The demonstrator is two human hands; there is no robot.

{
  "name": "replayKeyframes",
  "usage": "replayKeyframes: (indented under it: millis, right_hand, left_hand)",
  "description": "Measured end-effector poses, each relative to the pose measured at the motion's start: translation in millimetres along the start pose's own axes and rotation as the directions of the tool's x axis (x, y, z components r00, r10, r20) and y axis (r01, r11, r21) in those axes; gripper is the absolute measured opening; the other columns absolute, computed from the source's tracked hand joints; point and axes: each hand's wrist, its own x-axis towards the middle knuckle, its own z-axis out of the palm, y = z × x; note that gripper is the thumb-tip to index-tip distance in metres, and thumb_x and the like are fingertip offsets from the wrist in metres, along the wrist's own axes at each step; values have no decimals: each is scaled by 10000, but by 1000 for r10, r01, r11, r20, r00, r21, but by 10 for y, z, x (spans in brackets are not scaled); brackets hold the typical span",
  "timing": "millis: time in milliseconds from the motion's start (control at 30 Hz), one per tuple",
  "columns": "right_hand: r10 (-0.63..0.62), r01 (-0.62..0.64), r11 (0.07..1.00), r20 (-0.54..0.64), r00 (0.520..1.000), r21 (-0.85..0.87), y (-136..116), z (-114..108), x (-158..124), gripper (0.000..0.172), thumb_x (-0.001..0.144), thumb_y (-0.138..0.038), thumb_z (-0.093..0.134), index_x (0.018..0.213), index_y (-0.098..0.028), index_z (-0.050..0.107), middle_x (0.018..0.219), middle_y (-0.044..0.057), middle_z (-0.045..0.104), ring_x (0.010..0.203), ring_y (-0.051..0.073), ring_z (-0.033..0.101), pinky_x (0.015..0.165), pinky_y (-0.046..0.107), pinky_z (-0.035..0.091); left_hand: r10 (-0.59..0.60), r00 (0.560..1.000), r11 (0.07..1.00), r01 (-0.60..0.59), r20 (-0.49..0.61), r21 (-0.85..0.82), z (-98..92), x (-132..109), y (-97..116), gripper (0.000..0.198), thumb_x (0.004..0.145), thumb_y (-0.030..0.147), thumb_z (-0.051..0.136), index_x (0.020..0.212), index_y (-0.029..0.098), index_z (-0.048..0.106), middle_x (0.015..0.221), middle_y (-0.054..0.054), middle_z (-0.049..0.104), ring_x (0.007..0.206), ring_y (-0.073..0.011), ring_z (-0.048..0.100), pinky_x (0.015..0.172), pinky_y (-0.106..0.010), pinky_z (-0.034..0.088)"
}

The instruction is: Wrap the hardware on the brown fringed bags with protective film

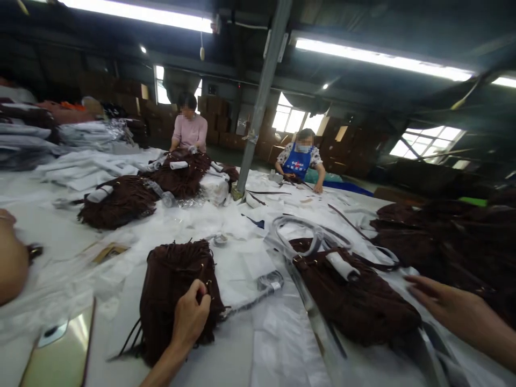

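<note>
A dark brown fringed bag (161,290) lies on the white-covered table in front of me. My left hand (191,314) is over its right side, thumb and forefinger pinched on a small gold-coloured fitting. On the right lies a second brown bag (342,295), with a white-wrapped roll (342,266) on top and a plastic-wrapped strap (298,236) looped behind it. My right hand (439,301) is beyond that bag's right side, fingers stretched out and slightly blurred, holding nothing that I can see.
A phone (60,349) lies at the lower left, below another person's arm (12,263). Wrapped brown bags (121,201) and a metal pole (262,97) stand farther back. Two people work across the table. A dark brown pile (447,247) fills the right side.
</note>
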Motion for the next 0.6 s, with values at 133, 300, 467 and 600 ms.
replayKeyframes:
  millis: [133,300,467,600]
  right_hand:
    - [-109,13,984,540,835,178,-1272,1090,-17,355,734,-464,583,954,-207,691,859,73,719,771,222,674,696,314,521]
    - [125,-164,986,680,722,-7,-2203,2691,-251,390,804,-455,560,845,-80,662,714,147,697,620,225,672,580,301,528]
    - [210,-164,977,489,847,-136,-2391,3470,-365,385,786,-331,626,1043,-46,601,1170,286,573,1110,371,551,896,458,429]
    - [184,-186,982,468,865,-42,-2301,3649,-409,153,809,-228,567,850,-97,633,1111,239,607,1108,350,545,917,433,401]
  left_hand:
    - [-72,980,962,19,-186,-271,-10,-105,-12,57,725,260,458,693,234,420,510,81,350,433,-114,382,474,-213,308]
    - [-130,958,906,11,-256,-423,-32,-116,-40,98,709,305,501,694,227,443,554,69,411,436,-106,395,441,-209,328]
    - [-187,951,884,53,-248,-465,-20,-77,-96,134,702,339,526,705,226,455,558,71,398,407,-101,371,389,-212,308]
    - [-185,946,900,55,-266,-432,-68,-44,-90,123,726,334,504,718,226,446,599,59,426,458,-111,411,440,-220,347]
